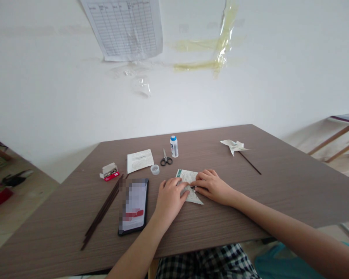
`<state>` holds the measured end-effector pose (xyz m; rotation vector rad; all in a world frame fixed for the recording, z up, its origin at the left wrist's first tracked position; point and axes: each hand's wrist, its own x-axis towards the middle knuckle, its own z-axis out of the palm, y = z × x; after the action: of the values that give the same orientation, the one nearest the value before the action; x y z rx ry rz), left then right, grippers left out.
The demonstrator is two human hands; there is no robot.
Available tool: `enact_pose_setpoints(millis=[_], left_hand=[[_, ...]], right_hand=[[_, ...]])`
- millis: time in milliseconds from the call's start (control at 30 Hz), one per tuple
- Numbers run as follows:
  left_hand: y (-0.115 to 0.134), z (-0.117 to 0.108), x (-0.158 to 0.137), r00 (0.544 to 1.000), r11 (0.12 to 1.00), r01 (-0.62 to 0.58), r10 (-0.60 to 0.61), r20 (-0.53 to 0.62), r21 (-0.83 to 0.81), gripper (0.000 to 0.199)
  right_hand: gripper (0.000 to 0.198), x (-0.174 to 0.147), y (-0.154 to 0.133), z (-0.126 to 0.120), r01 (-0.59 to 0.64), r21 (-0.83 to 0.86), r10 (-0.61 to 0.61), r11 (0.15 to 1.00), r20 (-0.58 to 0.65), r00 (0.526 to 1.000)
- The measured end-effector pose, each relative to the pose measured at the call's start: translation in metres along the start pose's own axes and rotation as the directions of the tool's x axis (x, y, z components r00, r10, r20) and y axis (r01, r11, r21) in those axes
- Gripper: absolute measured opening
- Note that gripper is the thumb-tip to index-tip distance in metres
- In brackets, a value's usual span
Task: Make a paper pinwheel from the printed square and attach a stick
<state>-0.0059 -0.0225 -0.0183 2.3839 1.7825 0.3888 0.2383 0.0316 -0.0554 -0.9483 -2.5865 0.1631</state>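
Note:
A piece of printed paper (193, 198), partly folded with a pointed corner toward me, lies on the table under both hands. My left hand (170, 197) presses the paper's left side, fingers bent and close together. On the right side, my right hand (213, 187) has its fingers closed on the paper's edge near the middle. The fingers of both hands meet there and hide part of the fold. Just beyond the hands are a roll of clear tape (155, 169), scissors (166, 159) with black handles, and a white bottle (174, 147) with a blue cap.
A phone (135, 207) and several thin brown sticks (103, 211) lie left of my hands. Behind them are a small open red-and-white box (109, 172) and a stack of printed paper (140, 160). A paper pinwheel (234, 146) on a stick lies at the right. A wall (192, 104) borders the far edge.

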Motion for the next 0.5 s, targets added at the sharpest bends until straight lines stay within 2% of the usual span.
enact_pose_setpoints(millis=[233, 500], left_hand=[[-0.0013, 0.0012, 0.0004, 1.000, 1.000, -0.006, 0.006, -0.002, -0.014, 0.030], [-0.0042, 0.0056, 0.0006, 1.000, 1.000, -0.013, 0.013, -0.023, -0.003, 0.033]], right_hand=[[0.030, -0.0030, 0.0025, -0.0002, -0.017, 0.066, 0.019, 0.998, -0.020, 1.000], [0.026, -0.0030, 0.0023, -0.0007, -0.006, 0.044, 0.008, 0.999, -0.029, 1.000]])
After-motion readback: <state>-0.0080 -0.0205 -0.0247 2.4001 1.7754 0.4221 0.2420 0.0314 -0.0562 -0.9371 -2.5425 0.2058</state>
